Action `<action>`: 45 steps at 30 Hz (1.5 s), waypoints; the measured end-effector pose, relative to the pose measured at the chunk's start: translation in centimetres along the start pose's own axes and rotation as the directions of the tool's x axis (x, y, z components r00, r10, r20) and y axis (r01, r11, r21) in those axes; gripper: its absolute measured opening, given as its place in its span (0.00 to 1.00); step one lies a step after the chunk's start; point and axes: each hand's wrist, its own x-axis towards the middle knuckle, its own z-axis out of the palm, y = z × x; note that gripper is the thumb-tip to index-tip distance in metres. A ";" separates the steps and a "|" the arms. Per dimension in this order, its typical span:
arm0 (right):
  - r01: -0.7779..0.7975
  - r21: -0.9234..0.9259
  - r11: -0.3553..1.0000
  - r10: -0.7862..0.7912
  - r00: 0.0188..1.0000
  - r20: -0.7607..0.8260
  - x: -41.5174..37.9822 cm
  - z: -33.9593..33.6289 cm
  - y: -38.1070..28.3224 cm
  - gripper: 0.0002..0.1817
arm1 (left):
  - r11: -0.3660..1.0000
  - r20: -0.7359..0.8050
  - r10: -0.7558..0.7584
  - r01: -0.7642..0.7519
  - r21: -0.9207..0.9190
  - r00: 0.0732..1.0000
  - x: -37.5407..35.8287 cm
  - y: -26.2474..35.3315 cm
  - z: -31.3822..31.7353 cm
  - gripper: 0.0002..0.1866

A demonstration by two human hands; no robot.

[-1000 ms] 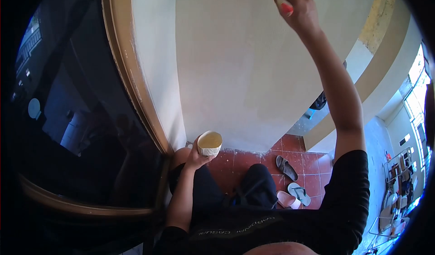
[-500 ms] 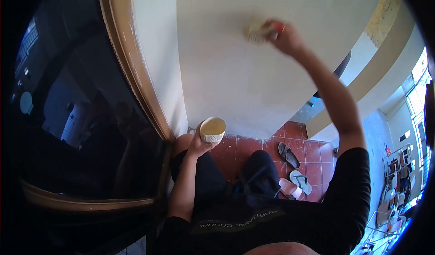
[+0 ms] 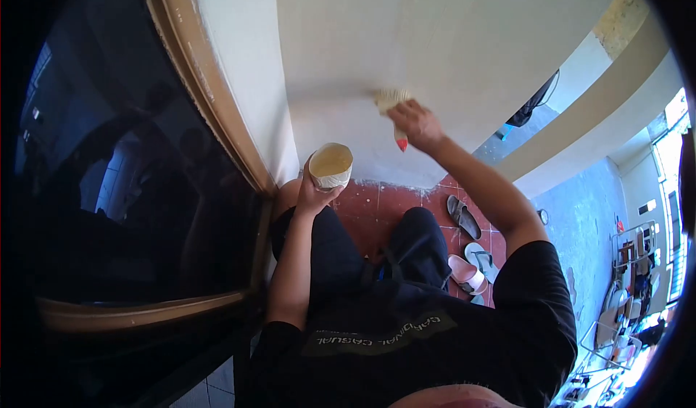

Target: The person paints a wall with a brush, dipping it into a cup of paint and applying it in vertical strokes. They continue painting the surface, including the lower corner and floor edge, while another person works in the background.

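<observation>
My right hand (image 3: pixel 420 126) grips a wide paint brush (image 3: pixel 392 101) with a red-tipped handle. The pale bristles lie against the cream wall (image 3: pixel 348 38), over its lower middle part. My left hand (image 3: pixel 315 194) is wrapped round a white cup (image 3: pixel 335 180) from its left and lower side. Inside the cup is something pale yellow, and its opening faces up toward me. The cup is held above my left knee, near the foot of the wall.
A brown wooden frame (image 3: pixel 210 96) with dark glass (image 3: pixel 145 212) stands at the left. On the red tiled floor (image 3: pixel 360 199) lie a dark sandal (image 3: pixel 463 217), a grey-green flip-flop (image 3: pixel 481 261) and a pink slipper (image 3: pixel 466 274). Metal racks (image 3: pixel 634 252) are at the far right.
My right hand has moved down the wall and to the left with the brush. The cup in my left hand appears slightly higher and further left, as the view has shifted a little.
</observation>
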 end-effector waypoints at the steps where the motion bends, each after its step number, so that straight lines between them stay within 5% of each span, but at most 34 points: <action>1: -0.016 0.077 0.997 0.012 0.999 0.045 -0.5 0.4 -0.6 0.16 | 1.000 -0.024 -0.018 0.018 -0.013 1.000 -0.1 -0.4 -0.2 0.48; 4: -0.010 0.121 0.993 0.005 0.999 0.043 0.2 0.9 1.6 0.18 | 0.999 -0.043 0.001 0.001 0.035 0.999 -0.5 -0.9 -0.6 0.48; 6: -0.052 0.030 0.998 0.056 0.980 -0.190 3.6 -2.1 6.8 0.17 | 1.000 -0.033 -0.005 0.006 0.030 0.999 -0.4 -0.1 -0.5 0.48; 7: -0.147 0.180 0.973 0.181 0.966 -0.185 5.8 -6.4 7.1 0.14 | 0.999 -0.012 -0.005 0.006 0.034 1.000 -0.4 0.3 -0.4 0.47; 9: -0.041 0.028 0.999 0.050 0.877 -0.478 8.4 -11.7 6.2 0.16 | 0.999 0.013 -0.018 0.018 0.035 1.000 -0.2 0.4 -0.2 0.46; 12: -0.056 -0.060 0.997 0.012 0.820 -0.572 8.9 -14.5 4.9 0.17 | 0.997 0.007 -0.076 0.077 -0.017 0.997 -0.9 -0.1 -0.3 0.43; 15: -0.009 -0.050 0.999 -0.015 0.882 -0.471 6.3 -10.5 4.4 0.21 | 0.998 0.001 -0.051 0.051 -0.035 0.999 -0.4 -0.7 -0.3 0.43; 17: -0.021 -0.233 0.972 -0.049 0.955 -0.292 3.1 -4.1 3.6 0.22 | 0.995 -0.002 -0.080 0.079 -0.063 0.997 0.0 -0.3 0.0 0.45; 22: -0.074 0.049 0.996 0.067 0.988 0.137 -2.9 2.4 -1.0 0.15 | 0.993 0.013 -0.115 0.116 -0.003 0.993 -0.4 -0.6 0.0 0.47; 24: -0.162 0.110 0.981 0.152 0.983 0.100 -0.9 1.5 2.1 0.13 | 0.991 0.021 -0.002 -0.001 0.137 1.000 0.2 -1.0 -0.2 0.47; 26: -0.125 0.144 0.982 0.155 0.962 -0.223 2.1 -0.4 7.6 0.14 | 0.998 0.008 -0.068 0.068 -0.015 0.998 -0.4 -0.7 0.2 0.47; 29: -0.059 0.065 0.996 0.075 0.958 -0.276 5.3 -8.0 5.3 0.16 | 0.996 0.026 -0.081 0.082 -0.031 0.996 -0.5 0.5 0.4 0.45; 31: -0.042 -0.029 0.999 0.023 0.884 -0.467 6.3 -9.5 4.4 0.19 | 0.996 0.022 -0.080 0.081 -0.027 0.997 -0.5 0.5 0.3 0.45; 35: -0.075 -0.056 0.996 0.049 0.926 -0.374 3.0 -3.4 3.6 0.20 | 0.998 0.022 -0.037 0.036 0.059 0.999 -0.3 0.3 0.1 0.46; 37: 0.073 -0.142 0.987 -0.107 0.961 -0.254 -1.0 3.0 2.6 0.21 | 0.998 0.017 -0.056 0.056 0.035 0.998 -0.3 0.3 0.2 0.46; 40: -0.075 0.020 0.997 0.073 0.993 0.090 -5.6 7.7 -1.6 0.15 | 0.994 0.006 -0.090 0.090 -0.061 0.996 -0.5 0.1 0.3 0.47; 42: -0.065 0.099 0.993 0.054 0.992 0.115 -5.7 6.9 -2.4 0.12 | 0.992 0.010 0.011 -0.012 0.127 1.000 -0.5 0.6 0.2 0.48; 45: -0.079 0.049 0.996 0.083 0.994 -0.074 -3.3 5.8 0.8 0.15 | 0.999 0.014 -0.037 0.037 0.019 0.999 -0.4 0.9 0.4 0.48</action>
